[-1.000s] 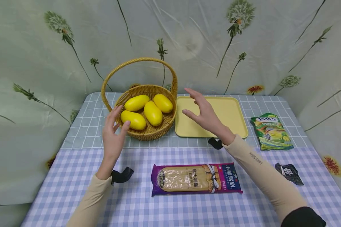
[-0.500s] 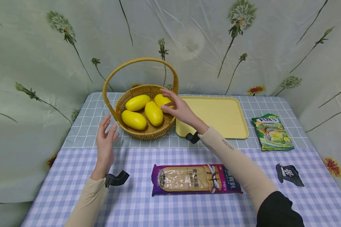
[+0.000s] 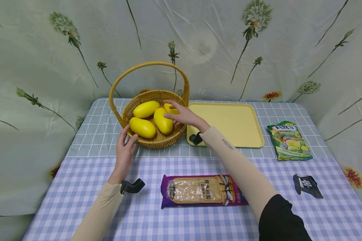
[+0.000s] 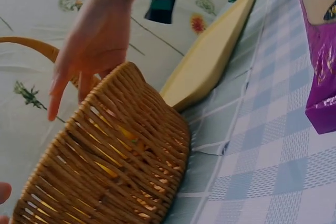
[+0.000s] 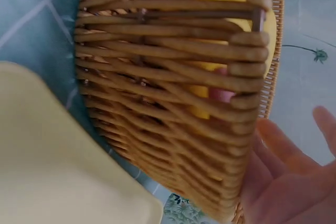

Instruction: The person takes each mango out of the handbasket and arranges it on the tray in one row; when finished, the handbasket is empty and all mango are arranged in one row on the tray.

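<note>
A wicker basket [image 3: 157, 143] with a tall arched handle holds several smooth yellow mangoes [image 3: 142, 127]. My right hand [image 3: 185, 115] reaches over the basket's right rim, its fingers spread above and beside the rightmost mango [image 3: 169, 107], which it partly covers. Through the weave in the right wrist view a fingertip [image 5: 221, 92] shows inside, next to yellow. No grip on a mango is visible. At the front left of the basket, my left hand [image 3: 125, 155] has thumb and fingers apart by the rim; whether it touches the wicker is hard to tell.
A pale yellow tray [image 3: 229, 125] lies right of the basket, partly under my right wrist. Further right is a green candy bag [image 3: 289, 140], with a small black packet [image 3: 307, 185] nearer. A purple pasta pack [image 3: 199, 190] lies in front, partly beneath my right forearm.
My right hand has moved left from above the tray and down into the basket. My left hand drew back slightly, then came forward to the basket's front left side.
</note>
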The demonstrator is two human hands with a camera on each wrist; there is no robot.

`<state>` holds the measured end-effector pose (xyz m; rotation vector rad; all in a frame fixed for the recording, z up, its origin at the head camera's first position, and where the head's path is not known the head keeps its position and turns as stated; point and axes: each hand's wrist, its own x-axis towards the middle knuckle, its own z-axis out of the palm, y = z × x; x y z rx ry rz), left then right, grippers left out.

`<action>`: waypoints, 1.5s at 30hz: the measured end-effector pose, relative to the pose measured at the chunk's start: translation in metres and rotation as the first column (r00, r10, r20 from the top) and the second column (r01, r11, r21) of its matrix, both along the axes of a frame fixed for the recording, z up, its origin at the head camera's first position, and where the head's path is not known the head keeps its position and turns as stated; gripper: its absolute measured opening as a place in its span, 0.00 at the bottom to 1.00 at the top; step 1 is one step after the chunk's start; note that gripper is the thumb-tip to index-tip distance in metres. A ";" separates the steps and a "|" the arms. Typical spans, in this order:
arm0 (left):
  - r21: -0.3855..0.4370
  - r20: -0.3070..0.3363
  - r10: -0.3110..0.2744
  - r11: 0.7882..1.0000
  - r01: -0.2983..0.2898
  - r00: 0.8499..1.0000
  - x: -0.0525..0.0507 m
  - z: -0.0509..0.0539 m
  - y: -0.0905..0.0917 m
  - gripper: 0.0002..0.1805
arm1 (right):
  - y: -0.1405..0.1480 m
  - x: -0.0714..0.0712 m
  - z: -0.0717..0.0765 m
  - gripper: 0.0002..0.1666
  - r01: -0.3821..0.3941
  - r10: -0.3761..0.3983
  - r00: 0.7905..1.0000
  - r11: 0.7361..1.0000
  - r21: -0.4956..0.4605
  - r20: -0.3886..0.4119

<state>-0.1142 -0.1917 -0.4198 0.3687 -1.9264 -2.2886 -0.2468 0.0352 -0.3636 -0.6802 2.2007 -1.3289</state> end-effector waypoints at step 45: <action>-0.048 0.053 -0.046 0.998 0.048 0.998 -0.006 -0.006 0.000 0.33 | -0.034 0.000 -0.018 0.34 -0.091 0.088 0.991 0.996 -0.020 -0.103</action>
